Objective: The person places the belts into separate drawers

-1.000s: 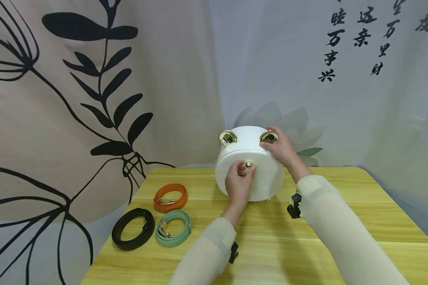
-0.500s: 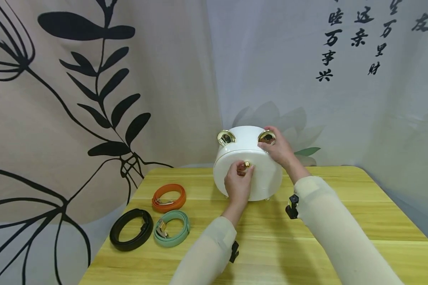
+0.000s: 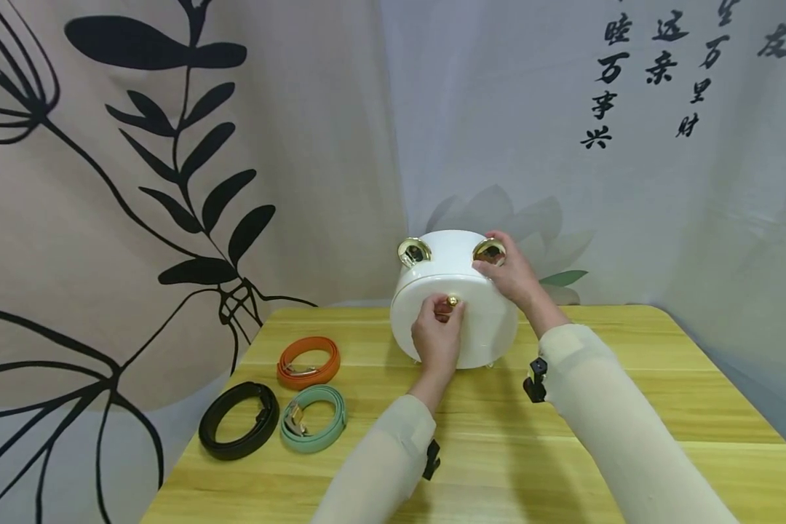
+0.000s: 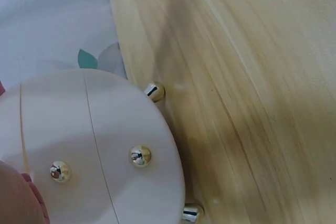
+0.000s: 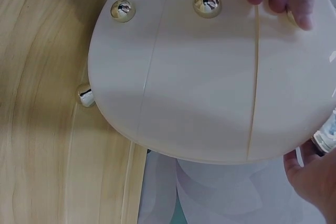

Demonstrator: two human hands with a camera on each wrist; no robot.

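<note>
A white, rounded drawer box (image 3: 487,327) with gold feet stands at the table's back, its flat front towards me. Two gold-rimmed, eye-like knobs (image 3: 414,252) rise from its top. My left hand (image 3: 437,331) pinches the small gold knob (image 3: 453,300) high on the front, its fingers partly covering that knob in the right wrist view. My right hand (image 3: 514,273) grips the right eye-like knob, thumb in front and fingers behind. Close up, two lower gold knobs (image 5: 207,4) and thin seams show across the front; the upper seam looks wider and tan.
On the left of the wooden table (image 3: 602,407) lie three coiled belts: an orange one (image 3: 330,367), a black one (image 3: 209,429) and a mint green one (image 3: 334,429). A printed cloth (image 3: 327,145) hangs close behind the box.
The head view has shifted slightly. Both hands keep their places on the box, and the belts lie as before.
</note>
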